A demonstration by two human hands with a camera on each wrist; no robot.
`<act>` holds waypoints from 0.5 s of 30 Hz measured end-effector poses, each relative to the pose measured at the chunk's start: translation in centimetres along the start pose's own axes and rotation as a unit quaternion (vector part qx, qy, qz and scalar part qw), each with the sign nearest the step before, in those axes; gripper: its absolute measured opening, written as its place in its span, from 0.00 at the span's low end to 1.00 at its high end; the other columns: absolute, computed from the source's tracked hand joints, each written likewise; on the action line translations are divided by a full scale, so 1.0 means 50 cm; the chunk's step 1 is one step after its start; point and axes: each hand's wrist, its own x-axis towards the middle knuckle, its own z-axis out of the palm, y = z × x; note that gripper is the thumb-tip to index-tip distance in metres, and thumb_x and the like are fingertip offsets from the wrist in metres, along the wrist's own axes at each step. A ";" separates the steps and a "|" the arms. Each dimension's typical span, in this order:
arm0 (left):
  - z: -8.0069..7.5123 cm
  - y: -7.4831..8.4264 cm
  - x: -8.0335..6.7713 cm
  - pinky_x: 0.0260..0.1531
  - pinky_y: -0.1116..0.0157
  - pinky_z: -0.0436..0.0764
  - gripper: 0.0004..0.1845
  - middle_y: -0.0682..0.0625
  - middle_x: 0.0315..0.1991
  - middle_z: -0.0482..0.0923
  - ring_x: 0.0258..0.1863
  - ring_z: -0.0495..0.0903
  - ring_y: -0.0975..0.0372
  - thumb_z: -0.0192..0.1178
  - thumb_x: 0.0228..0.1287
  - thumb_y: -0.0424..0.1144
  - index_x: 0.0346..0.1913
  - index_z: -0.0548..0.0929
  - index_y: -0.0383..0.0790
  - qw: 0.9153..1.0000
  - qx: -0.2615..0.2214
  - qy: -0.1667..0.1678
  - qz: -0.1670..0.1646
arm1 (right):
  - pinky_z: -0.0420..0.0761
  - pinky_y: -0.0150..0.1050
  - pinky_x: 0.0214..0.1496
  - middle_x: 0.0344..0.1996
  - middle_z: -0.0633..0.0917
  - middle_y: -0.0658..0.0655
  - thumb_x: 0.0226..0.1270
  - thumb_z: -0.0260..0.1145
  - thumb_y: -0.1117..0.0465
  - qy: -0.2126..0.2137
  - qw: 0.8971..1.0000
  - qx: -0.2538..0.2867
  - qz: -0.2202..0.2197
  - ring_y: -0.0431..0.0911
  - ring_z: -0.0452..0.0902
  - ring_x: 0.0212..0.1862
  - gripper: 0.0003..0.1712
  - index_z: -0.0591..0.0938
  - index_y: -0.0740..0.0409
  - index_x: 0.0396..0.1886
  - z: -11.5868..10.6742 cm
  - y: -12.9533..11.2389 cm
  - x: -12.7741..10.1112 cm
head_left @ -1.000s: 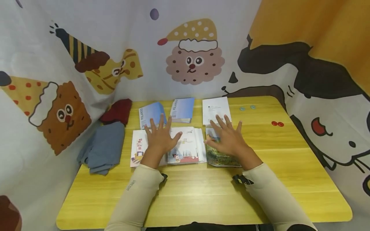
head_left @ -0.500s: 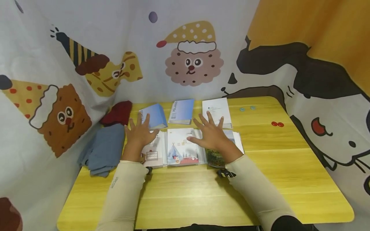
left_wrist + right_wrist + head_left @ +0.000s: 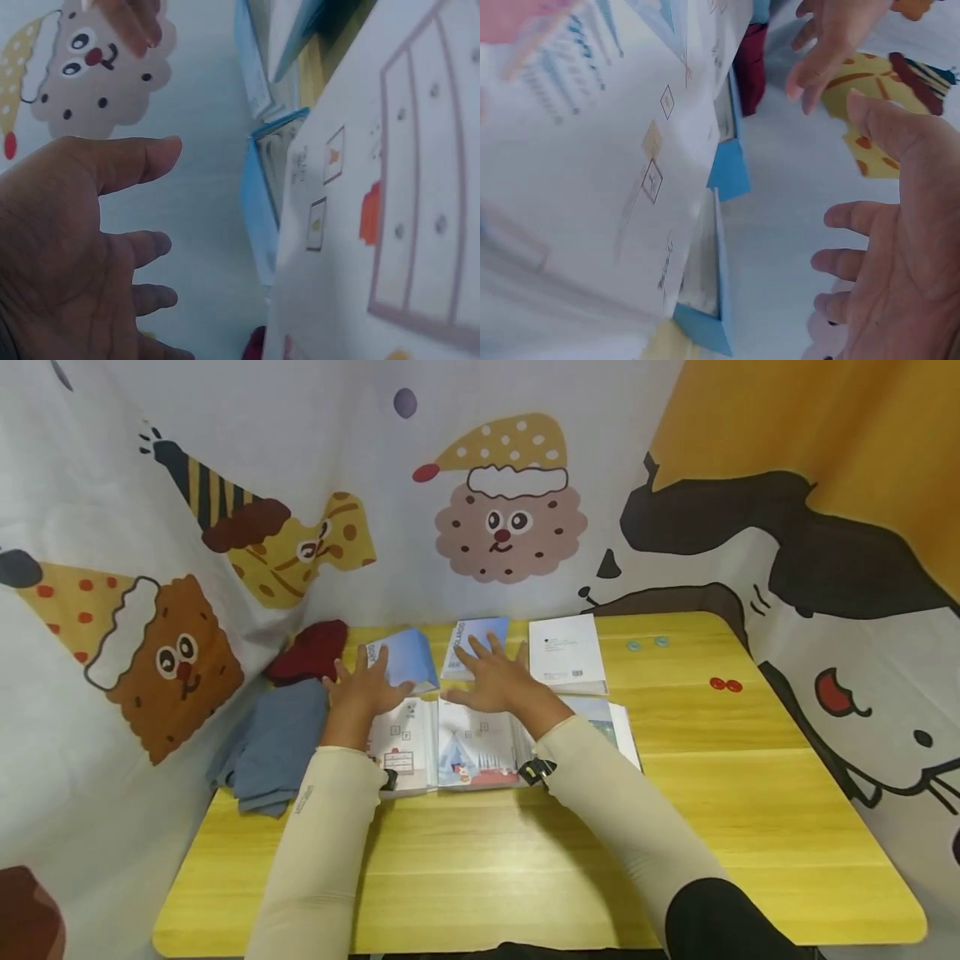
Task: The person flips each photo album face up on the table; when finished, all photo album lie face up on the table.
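My left hand is held with fingers spread, over the upper left part of a pale photo album in the front row. My right hand, also spread, overlaps the middle front album and a blue album marked POLAROID behind it. In the left wrist view the fingers of the left hand hold nothing. Nothing lies in the right hand in its wrist view either. A third front album is partly hidden by the right forearm. Another blue album lies back left.
A white album lies at the back right of the group. Grey-blue folded cloth and dark red cloth sit at the left edge. Small light-blue discs and red discs lie on the yellow table. Printed curtains hang behind.
Both hands have shifted left with fingers spread. The right hand has come from the right front album to the middle one, and the white back album shows fully. The albums stay in their rows.
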 end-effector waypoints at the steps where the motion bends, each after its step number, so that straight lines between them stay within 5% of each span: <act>1: -0.001 -0.001 0.004 0.78 0.18 0.41 0.53 0.33 0.91 0.31 0.85 0.32 0.21 0.50 0.77 0.71 0.92 0.41 0.50 1.000 -0.003 -0.005 0.000 | 0.34 0.85 0.81 0.92 0.47 0.54 0.72 0.52 0.17 -0.006 1.000 0.004 -0.003 0.62 0.33 0.92 0.57 0.52 0.36 0.92 0.001 -0.004 0.013; 15: 0.042 -0.017 0.046 0.82 0.25 0.50 0.54 0.31 0.90 0.27 0.85 0.38 0.22 0.51 0.78 0.70 0.91 0.41 0.46 0.999 -0.044 -0.007 0.015 | 0.29 0.81 0.83 0.92 0.49 0.57 0.78 0.53 0.23 -0.077 0.996 0.030 -0.018 0.63 0.34 0.92 0.54 0.50 0.39 0.92 0.033 -0.024 0.123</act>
